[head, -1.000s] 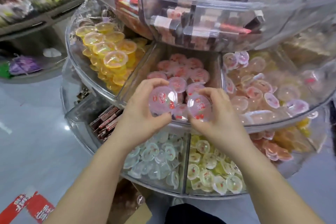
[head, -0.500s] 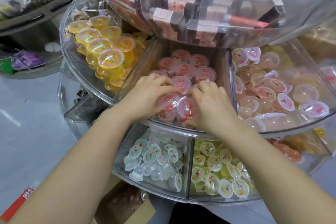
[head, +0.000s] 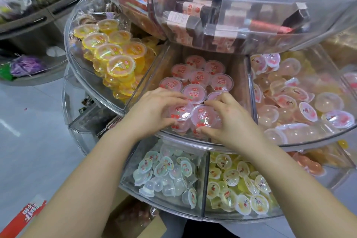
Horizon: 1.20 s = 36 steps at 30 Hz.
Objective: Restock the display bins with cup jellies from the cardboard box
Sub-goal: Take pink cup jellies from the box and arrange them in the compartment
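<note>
Both hands are inside the middle clear bin point(head: 143, 83) of the round display, among pink cherry cup jellies point(head: 195, 92). My left hand point(head: 154, 108) grips one pink cup jelly point(head: 178, 112) at the bin's front. My right hand point(head: 229, 120) grips another pink cup jelly point(head: 203, 116) right beside it, thumb under its rim. The two held cups touch each other and sit on the pile. The cardboard box point(head: 133, 220) lies on the floor below, partly hidden by my left forearm.
A yellow jelly bin point(head: 108, 52) sits to the left, a peach jelly bin point(head: 301, 100) to the right. Below are bins of clear-blue point(head: 166, 172) and yellow point(head: 239, 183) small jellies. An upper tier of boxed snacks point(head: 222, 23) overhangs the middle bin. Grey floor lies at left.
Both hands have carried their pink cups down from above the bin's front wall into the bin and now hold them on the pile.
</note>
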Each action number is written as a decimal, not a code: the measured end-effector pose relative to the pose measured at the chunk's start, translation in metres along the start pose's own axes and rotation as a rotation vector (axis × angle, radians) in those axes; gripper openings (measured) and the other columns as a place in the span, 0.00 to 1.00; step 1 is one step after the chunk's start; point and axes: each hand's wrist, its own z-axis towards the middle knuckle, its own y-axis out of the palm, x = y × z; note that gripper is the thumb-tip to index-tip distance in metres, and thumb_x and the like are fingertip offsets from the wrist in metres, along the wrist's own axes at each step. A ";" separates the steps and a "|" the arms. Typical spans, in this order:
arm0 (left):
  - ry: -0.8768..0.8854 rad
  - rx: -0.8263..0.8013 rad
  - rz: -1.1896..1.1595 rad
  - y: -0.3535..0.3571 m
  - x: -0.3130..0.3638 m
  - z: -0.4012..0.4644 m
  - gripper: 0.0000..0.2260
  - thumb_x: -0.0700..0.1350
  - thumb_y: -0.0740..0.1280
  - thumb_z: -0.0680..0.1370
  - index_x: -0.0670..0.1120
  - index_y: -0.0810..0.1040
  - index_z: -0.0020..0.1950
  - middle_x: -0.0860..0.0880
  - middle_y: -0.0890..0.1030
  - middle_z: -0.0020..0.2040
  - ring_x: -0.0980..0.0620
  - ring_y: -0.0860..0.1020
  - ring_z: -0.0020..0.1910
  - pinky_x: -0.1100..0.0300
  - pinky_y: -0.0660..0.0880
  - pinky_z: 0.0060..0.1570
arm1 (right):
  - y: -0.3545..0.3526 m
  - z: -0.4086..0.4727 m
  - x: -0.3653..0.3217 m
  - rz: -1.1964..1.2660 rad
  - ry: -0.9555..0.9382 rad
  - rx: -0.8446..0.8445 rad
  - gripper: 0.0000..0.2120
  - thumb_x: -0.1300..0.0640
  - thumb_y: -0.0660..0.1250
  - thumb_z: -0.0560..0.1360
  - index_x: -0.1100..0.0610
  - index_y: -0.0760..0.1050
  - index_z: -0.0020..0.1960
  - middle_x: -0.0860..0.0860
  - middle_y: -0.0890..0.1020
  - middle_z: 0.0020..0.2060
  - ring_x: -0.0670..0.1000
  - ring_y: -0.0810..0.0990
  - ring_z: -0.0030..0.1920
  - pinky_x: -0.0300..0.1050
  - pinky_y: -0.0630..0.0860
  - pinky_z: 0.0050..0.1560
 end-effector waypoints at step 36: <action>-1.600 0.505 -0.965 0.431 -0.208 -0.436 0.09 0.33 0.66 0.74 0.44 0.78 0.51 0.51 0.78 0.40 0.50 0.76 0.43 0.62 0.70 0.49 | 0.604 -0.112 -0.068 -0.084 -0.089 -1.169 0.15 0.56 0.68 0.72 0.54 0.76 0.59 0.49 0.74 0.42 0.51 0.76 0.44 0.42 0.70 0.45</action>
